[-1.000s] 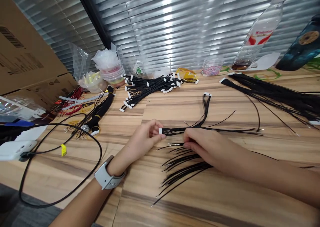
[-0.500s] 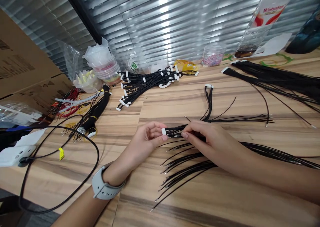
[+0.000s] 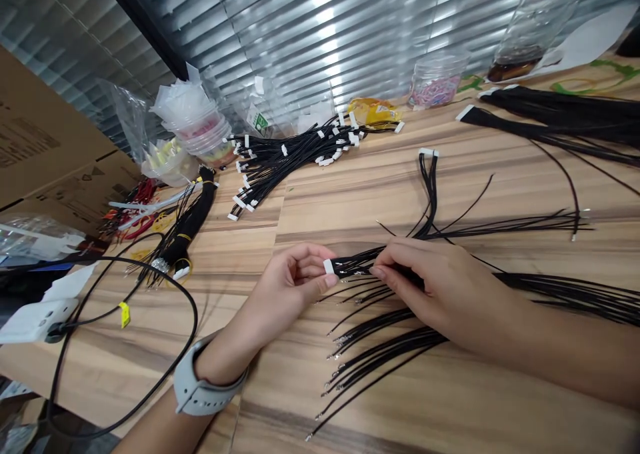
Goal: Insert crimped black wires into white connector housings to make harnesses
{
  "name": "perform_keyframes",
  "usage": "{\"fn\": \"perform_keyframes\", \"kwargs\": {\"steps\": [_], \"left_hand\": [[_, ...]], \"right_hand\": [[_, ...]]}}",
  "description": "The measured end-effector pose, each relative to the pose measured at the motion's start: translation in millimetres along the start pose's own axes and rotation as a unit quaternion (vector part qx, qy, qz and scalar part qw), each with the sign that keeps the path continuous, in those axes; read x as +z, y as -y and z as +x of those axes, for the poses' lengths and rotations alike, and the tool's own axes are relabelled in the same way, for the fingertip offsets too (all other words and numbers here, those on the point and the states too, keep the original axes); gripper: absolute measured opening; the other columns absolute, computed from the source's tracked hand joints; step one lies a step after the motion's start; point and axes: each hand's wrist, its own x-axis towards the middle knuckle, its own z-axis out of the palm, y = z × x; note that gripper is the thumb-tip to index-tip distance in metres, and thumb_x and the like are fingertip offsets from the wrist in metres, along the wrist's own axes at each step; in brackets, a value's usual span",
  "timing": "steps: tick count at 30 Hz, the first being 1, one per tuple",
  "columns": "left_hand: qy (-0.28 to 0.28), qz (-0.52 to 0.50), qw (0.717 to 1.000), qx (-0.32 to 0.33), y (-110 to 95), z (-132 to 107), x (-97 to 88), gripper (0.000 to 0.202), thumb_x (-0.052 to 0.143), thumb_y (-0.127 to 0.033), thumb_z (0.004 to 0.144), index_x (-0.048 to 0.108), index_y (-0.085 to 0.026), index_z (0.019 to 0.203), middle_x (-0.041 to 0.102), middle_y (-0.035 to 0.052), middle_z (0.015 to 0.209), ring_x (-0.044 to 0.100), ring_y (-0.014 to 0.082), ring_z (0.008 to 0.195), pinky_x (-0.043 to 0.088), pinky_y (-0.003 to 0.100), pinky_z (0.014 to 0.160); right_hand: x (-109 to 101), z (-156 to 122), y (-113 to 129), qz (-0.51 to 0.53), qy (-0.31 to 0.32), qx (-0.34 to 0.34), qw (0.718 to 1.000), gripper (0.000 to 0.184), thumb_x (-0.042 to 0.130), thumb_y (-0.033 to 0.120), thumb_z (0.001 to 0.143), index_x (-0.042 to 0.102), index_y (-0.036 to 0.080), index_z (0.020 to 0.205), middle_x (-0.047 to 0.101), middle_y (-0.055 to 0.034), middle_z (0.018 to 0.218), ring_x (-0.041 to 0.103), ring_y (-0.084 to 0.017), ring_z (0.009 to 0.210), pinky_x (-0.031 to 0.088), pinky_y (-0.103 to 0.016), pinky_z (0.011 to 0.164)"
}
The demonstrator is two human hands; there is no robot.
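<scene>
The left hand (image 3: 295,284) pinched a white connector (image 3: 329,266) between thumb and fingers, while the right hand (image 3: 440,284) gripped the black wires (image 3: 357,263) running from it, close beside the connector, so the hands nearly met above the wooden tabletop (image 3: 450,401). A grey watch (image 3: 200,387) circled the left wrist. Loose wire ends (image 3: 380,347) fanned out just below both hands, and a long wire bunch (image 3: 565,293) ran off to the right. Beyond the hands lay a second connector bunch (image 3: 429,187), with a black cable (image 3: 193,321) looped at the left. Farther off sat a heap of connector-tipped wires (image 3: 285,157), a thick wire bundle (image 3: 550,117), a jar (image 3: 437,84) of pink pieces and a plastic bottle (image 3: 530,41), against window blinds (image 3: 320,41).
</scene>
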Motion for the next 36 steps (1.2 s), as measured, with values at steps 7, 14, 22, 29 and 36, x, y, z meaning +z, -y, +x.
{"fn": "perform_keyframes", "kwargs": {"steps": [7, 14, 22, 29, 36], "left_hand": [[0.010, 0.010, 1.000, -0.007, -1.8, -0.4, 1.0, 0.019, 0.069, -0.012, 0.069, 0.061, -0.015, 0.086, 0.059, -0.0037, 0.069, 0.054, 0.0051, 0.066, 0.043, 0.014, 0.063], [0.019, 0.025, 0.999, -0.008, -2.1, 0.0, 1.4, 0.019, 0.070, -0.013, 0.069, 0.061, -0.014, 0.086, 0.061, -0.0026, 0.071, 0.055, 0.0050, 0.067, 0.043, 0.013, 0.065], [0.036, 0.085, 0.996, 0.021, -1.7, 1.6, -1.1, 0.017, 0.065, -0.016, 0.073, 0.061, -0.015, 0.089, 0.061, 0.0001, 0.075, 0.055, 0.0088, 0.071, 0.042, 0.018, 0.067], [0.042, 0.133, 0.989, 0.050, 1.7, -1.3, 0.4, 0.016, 0.062, -0.023, 0.077, 0.062, -0.017, 0.093, 0.055, -0.0010, 0.067, 0.047, 0.0095, 0.061, 0.035, 0.019, 0.052], [0.053, 0.126, 0.990, 0.033, 0.4, -0.8, 0.4, 0.017, 0.062, -0.023, 0.078, 0.061, -0.017, 0.094, 0.058, 0.0005, 0.072, 0.050, 0.0101, 0.065, 0.036, 0.019, 0.053]], "right_hand": [[-0.9, 0.7, -0.1, -0.018, 0.010, -0.009, 1.000, 0.017, 0.046, 0.018, 0.086, 0.058, 0.018, 0.074, 0.060, 0.0008, 0.070, 0.053, -0.011, 0.059, 0.037, -0.023, 0.054], [-0.5, -0.9, -0.6, -0.001, 0.027, -0.011, 1.000, 0.018, 0.046, 0.019, 0.086, 0.060, 0.018, 0.076, 0.061, 0.0004, 0.069, 0.054, -0.012, 0.061, 0.038, -0.024, 0.056], [-2.0, 0.2, -0.2, -0.013, 0.037, -0.040, 0.998, 0.021, 0.042, 0.017, 0.087, 0.061, 0.016, 0.077, 0.061, -0.0023, 0.070, 0.055, -0.013, 0.062, 0.039, -0.024, 0.057], [-0.8, 0.1, -1.1, -0.030, 0.027, -0.041, 0.998, 0.021, 0.042, 0.017, 0.087, 0.059, 0.016, 0.075, 0.059, -0.0017, 0.066, 0.053, -0.012, 0.058, 0.037, -0.024, 0.055], [-0.1, 0.8, -2.4, -0.024, 0.024, -0.036, 0.999, 0.020, 0.042, 0.018, 0.088, 0.057, 0.016, 0.075, 0.058, -0.0012, 0.066, 0.052, -0.012, 0.059, 0.036, -0.024, 0.055]]}}
